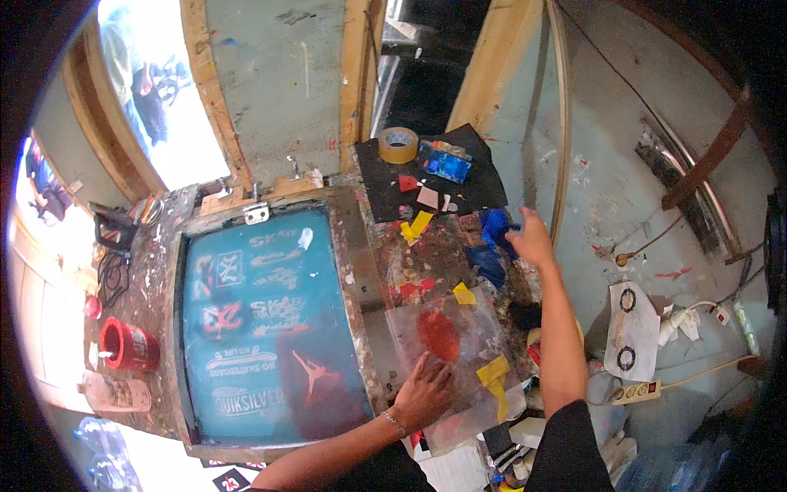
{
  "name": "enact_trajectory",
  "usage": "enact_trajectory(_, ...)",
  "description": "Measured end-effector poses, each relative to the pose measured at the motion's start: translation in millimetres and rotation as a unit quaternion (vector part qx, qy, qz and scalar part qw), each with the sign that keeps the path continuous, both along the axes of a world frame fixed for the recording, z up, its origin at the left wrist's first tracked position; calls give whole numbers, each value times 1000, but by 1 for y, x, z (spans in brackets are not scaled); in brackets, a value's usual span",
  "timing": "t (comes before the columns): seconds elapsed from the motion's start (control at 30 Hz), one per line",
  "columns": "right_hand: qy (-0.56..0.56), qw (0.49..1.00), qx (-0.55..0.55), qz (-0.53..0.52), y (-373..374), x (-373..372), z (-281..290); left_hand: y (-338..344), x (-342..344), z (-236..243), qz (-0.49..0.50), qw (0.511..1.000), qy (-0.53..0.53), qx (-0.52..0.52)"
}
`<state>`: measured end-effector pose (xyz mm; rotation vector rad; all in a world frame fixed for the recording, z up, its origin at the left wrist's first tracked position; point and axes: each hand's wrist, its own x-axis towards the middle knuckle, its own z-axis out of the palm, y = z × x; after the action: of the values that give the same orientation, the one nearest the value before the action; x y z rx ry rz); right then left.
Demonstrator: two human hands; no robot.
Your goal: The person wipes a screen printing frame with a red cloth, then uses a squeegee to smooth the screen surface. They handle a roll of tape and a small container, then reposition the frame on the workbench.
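My left hand [424,392] lies flat, fingers spread, on a clear plastic sheet [461,361] smeared with red ink [438,334] and edged with yellow tape. My right hand [531,239] reaches far out to the right and touches a crumpled blue cloth [494,238] on the ink-stained table [426,262]. A teal printing screen [262,320] in a worn frame, covered with several logo stencils, lies just left of the plastic sheet.
A roll of tan tape [398,144] and a blue packet [445,164] sit on a black mat [385,184] at the back. A red can [127,344] and a bottle [115,394] stand at the left. A power strip [638,392] and cables lie by the right wall.
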<state>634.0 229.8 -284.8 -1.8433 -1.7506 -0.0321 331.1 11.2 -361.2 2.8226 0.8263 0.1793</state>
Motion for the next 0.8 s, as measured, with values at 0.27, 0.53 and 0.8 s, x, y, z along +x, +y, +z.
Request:
enact_trajectory(0.27,113,970,-70,204,-135,-142,72,-1,-43,46,49,974,-212,-57)
enact_trajectory(0.53,151,934,-175,273,-272,-174,91,-122,-233,65,330,939,-26,-89)
enact_trajectory(0.8,57,877,-161,448,-379,-288,-43,-131,-259,88,289,954,-61,-56)
